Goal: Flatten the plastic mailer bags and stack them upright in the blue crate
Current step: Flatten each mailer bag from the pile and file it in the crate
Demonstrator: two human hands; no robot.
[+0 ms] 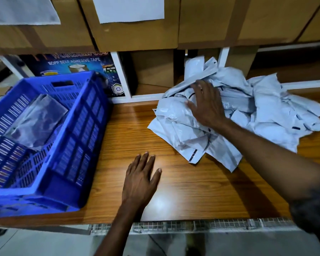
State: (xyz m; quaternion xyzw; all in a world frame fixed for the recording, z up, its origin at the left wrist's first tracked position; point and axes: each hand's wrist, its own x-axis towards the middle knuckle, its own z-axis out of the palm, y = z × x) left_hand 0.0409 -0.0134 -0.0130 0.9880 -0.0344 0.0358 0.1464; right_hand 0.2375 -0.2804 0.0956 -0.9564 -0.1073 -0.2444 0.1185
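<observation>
A heap of crumpled pale grey plastic mailer bags (257,111) lies at the right of the wooden table (183,191). My right hand (205,104) rests on the left part of the heap with fingers spread and straight. My left hand (140,178) lies flat on the bare wood in front, fingers straight, holding nothing. The blue crate (78,126) stands at the left of the table. Inside it one flattened mailer bag (37,121) leans tilted against the crate's far left side.
Cardboard boxes (137,34) with white paper sheets fill the shelf above. Below it stand a tape carton printed "BOPP SELF ADHESIVE TAPE" (74,67) and white shelf dividers (118,74). A wire mesh strip (192,225) runs along the table's front edge.
</observation>
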